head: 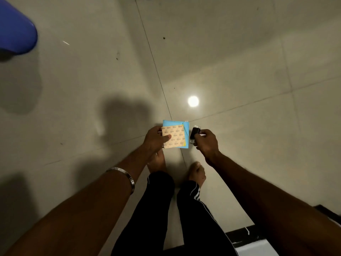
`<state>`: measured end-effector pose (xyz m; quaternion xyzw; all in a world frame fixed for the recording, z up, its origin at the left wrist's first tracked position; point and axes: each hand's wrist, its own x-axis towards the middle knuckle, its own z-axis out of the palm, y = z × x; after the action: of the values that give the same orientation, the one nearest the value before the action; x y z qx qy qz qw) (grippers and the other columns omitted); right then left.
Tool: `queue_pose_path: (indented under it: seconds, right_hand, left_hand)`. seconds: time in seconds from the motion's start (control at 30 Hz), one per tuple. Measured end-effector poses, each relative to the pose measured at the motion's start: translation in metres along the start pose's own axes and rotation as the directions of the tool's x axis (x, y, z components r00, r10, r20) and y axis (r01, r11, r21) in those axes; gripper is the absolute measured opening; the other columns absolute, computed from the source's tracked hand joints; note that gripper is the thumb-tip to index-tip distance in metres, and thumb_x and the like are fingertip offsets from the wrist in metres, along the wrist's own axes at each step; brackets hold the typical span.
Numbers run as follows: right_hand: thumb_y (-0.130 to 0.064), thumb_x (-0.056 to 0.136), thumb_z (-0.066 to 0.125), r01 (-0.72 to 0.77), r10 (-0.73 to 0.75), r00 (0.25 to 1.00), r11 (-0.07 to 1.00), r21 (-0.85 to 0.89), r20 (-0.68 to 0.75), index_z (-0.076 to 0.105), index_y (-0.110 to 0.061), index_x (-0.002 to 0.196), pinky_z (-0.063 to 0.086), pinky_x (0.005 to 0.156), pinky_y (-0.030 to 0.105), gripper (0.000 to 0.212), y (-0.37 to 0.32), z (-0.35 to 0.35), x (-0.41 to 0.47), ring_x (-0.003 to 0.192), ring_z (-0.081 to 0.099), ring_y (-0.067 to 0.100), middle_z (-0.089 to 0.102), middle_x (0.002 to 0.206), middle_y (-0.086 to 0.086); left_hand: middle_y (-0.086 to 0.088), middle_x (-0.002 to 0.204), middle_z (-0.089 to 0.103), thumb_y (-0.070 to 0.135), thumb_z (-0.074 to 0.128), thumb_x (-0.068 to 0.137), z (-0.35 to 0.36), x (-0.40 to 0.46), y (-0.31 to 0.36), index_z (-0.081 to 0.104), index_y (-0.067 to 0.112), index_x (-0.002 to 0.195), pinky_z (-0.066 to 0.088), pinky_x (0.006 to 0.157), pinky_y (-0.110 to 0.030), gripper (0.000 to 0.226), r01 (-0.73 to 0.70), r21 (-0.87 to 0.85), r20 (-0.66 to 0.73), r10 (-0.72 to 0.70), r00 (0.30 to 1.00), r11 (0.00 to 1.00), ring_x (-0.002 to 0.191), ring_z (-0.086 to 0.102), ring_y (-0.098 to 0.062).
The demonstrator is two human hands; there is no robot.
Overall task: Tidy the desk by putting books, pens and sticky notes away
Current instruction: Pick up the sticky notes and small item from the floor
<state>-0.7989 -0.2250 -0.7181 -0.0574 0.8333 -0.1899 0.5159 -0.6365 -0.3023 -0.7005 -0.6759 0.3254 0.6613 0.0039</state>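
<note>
I am standing and looking down at a tiled floor. My left hand (154, 140) grips a stack of sticky-note pads (177, 136): a tan patterned backing faces up over a yellow edge and a light blue pad. The thumb lies across the tan sheet. My right hand (206, 143) holds a small dark object (194, 135) just right of the pads; what it is cannot be told. Both hands are held out in front of me, close together, above my bare feet.
A blue rounded object (16, 24) sits at the upper left. A dark edge with a white surface (254, 242) shows at the lower right. A lamp's glare (193, 101) reflects off the pale floor tiles (239, 52).
</note>
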Motion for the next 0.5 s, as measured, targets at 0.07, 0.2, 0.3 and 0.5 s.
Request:
queue_pose_path:
  seconds: [0.07,0.2,0.3,0.5]
  right_hand:
    - [-0.019,0.087,0.055,0.035,-0.035,0.999,0.999,-0.008,0.017,0.056,-0.015,0.115,0.055,0.071,0.033,0.028,-0.021,-0.004,-0.012,0.073,0.066,0.016,0.068,0.100,0.008]
    - [-0.018,0.089,0.051,0.100,-0.101,0.994,0.995,0.030,0.043,0.057,-0.011,0.119,0.053,0.067,0.030,0.031,-0.054,-0.011,-0.037,0.076,0.065,0.016,0.067,0.104,0.008]
    - [-0.017,0.088,0.050,0.131,-0.134,0.988,0.991,0.040,0.075,0.058,-0.011,0.118,0.053,0.066,0.029,0.031,-0.072,-0.018,-0.061,0.083,0.066,0.020,0.067,0.104,0.008]
    - [-0.019,0.090,0.049,0.190,-0.189,0.976,0.982,-0.002,0.110,0.059,-0.011,0.117,0.054,0.069,0.034,0.030,-0.097,-0.040,-0.110,0.083,0.065,0.021,0.067,0.104,0.009]
  left_hand:
    - [-0.021,0.120,0.062,-0.003,0.064,0.085,-0.008,-0.014,0.015,0.055,-0.004,0.118,0.055,0.085,-0.047,0.034,-0.007,-0.034,-0.013,0.006,1.000,0.999,0.109,0.063,-0.036]
    - [-0.020,0.122,0.062,-0.003,0.064,0.085,-0.023,-0.041,0.035,0.055,-0.003,0.118,0.054,0.088,-0.046,0.034,-0.018,-0.116,-0.044,0.013,0.999,0.993,0.109,0.063,-0.035]
    - [-0.020,0.121,0.062,-0.004,0.063,0.085,-0.032,-0.068,0.043,0.056,-0.003,0.118,0.056,0.082,-0.041,0.034,-0.030,-0.185,-0.070,0.017,0.997,0.982,0.109,0.063,-0.035]
    - [-0.017,0.119,0.065,-0.004,0.063,0.086,-0.044,-0.125,0.052,0.060,0.001,0.109,0.056,0.079,-0.036,0.024,-0.058,-0.285,-0.141,0.017,0.990,0.957,0.101,0.065,-0.029]
